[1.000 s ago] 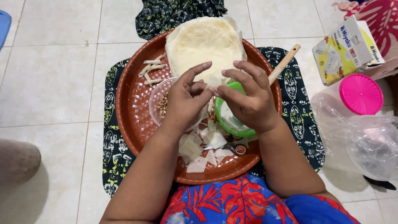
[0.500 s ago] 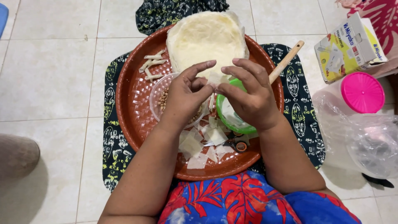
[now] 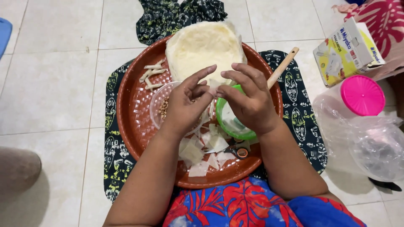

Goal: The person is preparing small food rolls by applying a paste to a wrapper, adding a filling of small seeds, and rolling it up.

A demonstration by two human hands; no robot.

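Note:
My left hand (image 3: 185, 103) and my right hand (image 3: 248, 98) meet over a round brown tray (image 3: 134, 117), both pinching one small pale wrapper piece (image 3: 214, 86) between the fingertips. Under my right hand stands a green bowl (image 3: 229, 126) with a wooden spoon handle (image 3: 283, 67) sticking out to the upper right. Under my left hand lies a clear shallow bowl with peanuts (image 3: 162, 107). A stack of pale round wrappers (image 3: 202, 48) fills the tray's far side. Rolled sticks (image 3: 151, 75) lie at its upper left, cut squares (image 3: 198, 153) near me.
Small scissors (image 3: 240, 151) lie among the cut squares. The tray sits on a dark patterned cloth (image 3: 303, 113) on white floor tiles. To the right are a yellow-and-white carton (image 3: 347, 52), a pink lid (image 3: 362, 96) and clear plastic bags (image 3: 374, 145). A grey object (image 3: 17, 168) lies at left.
Both hands have lifted slightly and their fingertips have come together on the small wrapper piece. The view has shifted a little; the tray's contents stay put.

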